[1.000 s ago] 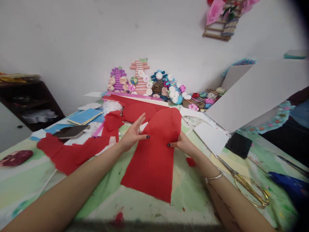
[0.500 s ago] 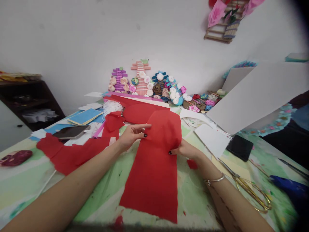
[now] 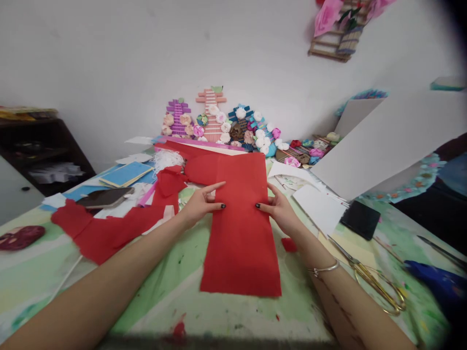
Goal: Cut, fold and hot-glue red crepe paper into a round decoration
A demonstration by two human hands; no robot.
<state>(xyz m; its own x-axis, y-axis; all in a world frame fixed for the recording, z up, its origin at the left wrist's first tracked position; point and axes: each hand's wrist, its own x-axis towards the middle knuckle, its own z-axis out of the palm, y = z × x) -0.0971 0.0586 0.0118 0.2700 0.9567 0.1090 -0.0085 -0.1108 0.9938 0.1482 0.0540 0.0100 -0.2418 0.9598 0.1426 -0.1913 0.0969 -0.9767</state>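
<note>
A long red paper sheet (image 3: 241,233) lies flat on the paint-stained table (image 3: 175,311), running away from me. My left hand (image 3: 201,204) pinches its left edge, thumb on top and index finger stretched along the paper. My right hand (image 3: 280,212) pinches the right edge at the same height, thumb on the sheet. A silver bangle (image 3: 323,268) is on my right wrist.
Red scraps (image 3: 105,231) and a dark phone (image 3: 104,198) lie at left, with blue sheets (image 3: 126,174) behind them. Gold scissors (image 3: 374,282), a black pad (image 3: 360,218) and white boards (image 3: 386,141) are at right. Paper flower crafts (image 3: 219,124) line the wall.
The sheet's far end was raised and curved over; now it lies flat and straight. Both hands shifted to grip its two side edges.
</note>
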